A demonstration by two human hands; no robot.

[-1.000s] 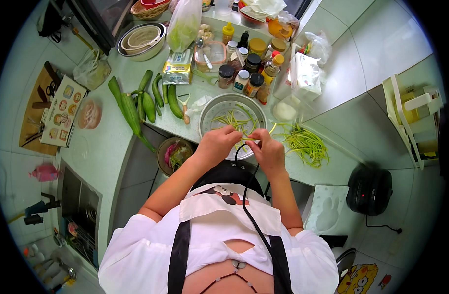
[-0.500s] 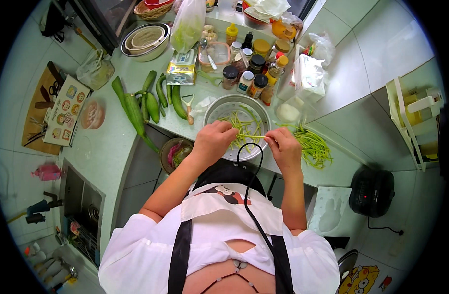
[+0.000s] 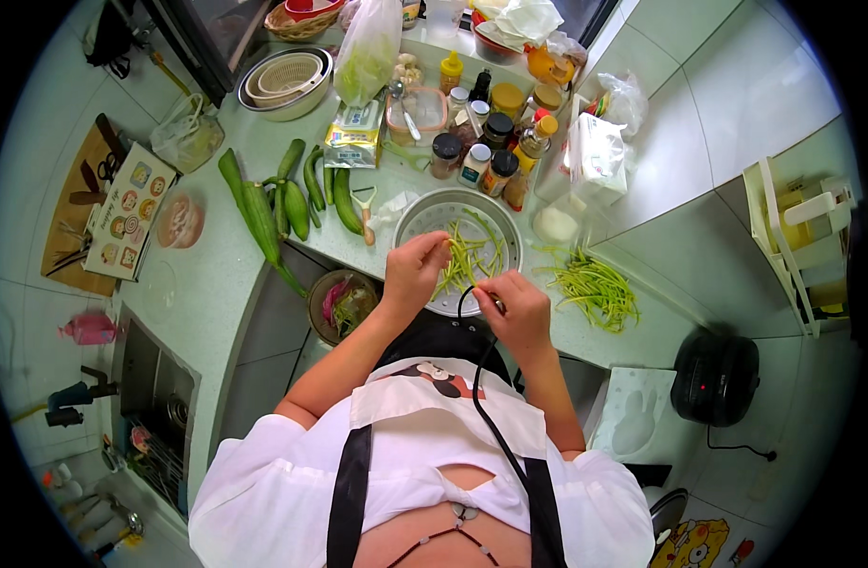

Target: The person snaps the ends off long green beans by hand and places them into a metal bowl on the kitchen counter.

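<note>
A round metal bowl with holes in its bottom stands on the counter before me, with pieces of thin green vegetable stem lying in it. Over the bowl's left side, my left hand is closed in a pinch; what its fingertips hold is too small to make out. My right hand is closed at the bowl's near right rim, its fingertips apparently on a thin green stem. To the right of the bowl lies a loose pile of long green stems.
Long green gourds and a peeler lie left of the bowl. Jars and bottles crowd behind it. Below the counter edge stands a scrap bin. A black cable hangs down my front. A sink is at far left.
My hands held a stem stretched between them over the bowl; that stretched stem no longer shows. My right hand has come left and toward me, and my left fingers have risen slightly.
</note>
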